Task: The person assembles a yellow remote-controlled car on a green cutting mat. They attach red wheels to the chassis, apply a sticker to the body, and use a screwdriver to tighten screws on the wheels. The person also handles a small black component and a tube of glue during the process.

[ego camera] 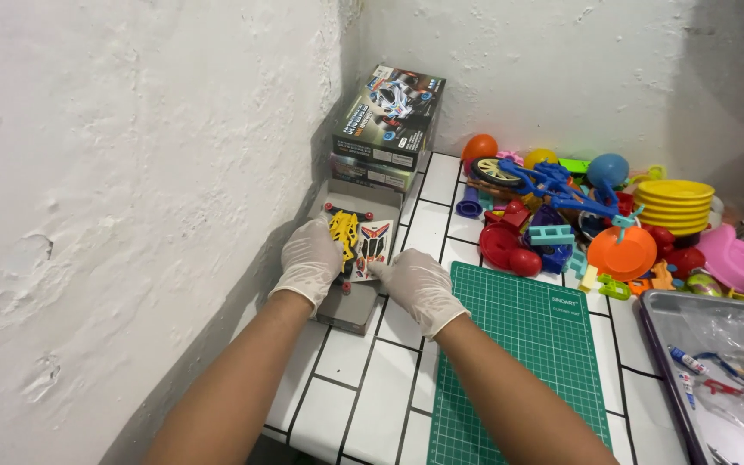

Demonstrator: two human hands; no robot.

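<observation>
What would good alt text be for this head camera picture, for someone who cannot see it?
Two white-gloved hands, left hand and right hand, reach into an open grey box of toy car parts with a sticker sheet, on a white tiled counter. Beside them lie a green cutting mat and a heap of colourful plastic toys.

We cannot see the open box's (348, 312) contents under the left hand (309, 261). The metal tray (660, 320) and green cutting mat (518, 362) run off the frame, and the sticker sheet's (374, 242) artwork is too small to tell.
</observation>
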